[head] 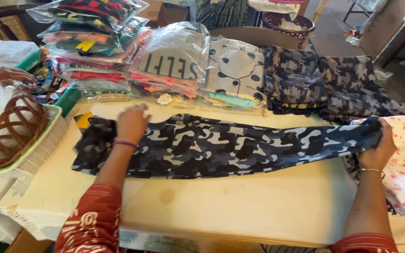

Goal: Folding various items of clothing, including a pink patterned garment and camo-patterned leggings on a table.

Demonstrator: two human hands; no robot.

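**Smoothing the camouflage trousers flat**

On the cream table [240, 206], the camouflage trousers [221, 145] lie stretched lengthwise. Seen from the head camera, the left hand [132, 122] presses flat, fingers spread, near one end; the right hand [378, 147] pinches the other end (thumb underneath, I judge). Even tension between both hands would keep the cloth wrinkle-free.

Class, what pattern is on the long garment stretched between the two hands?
The garment has a blue, grey and black camouflage pattern, seen in the head view.
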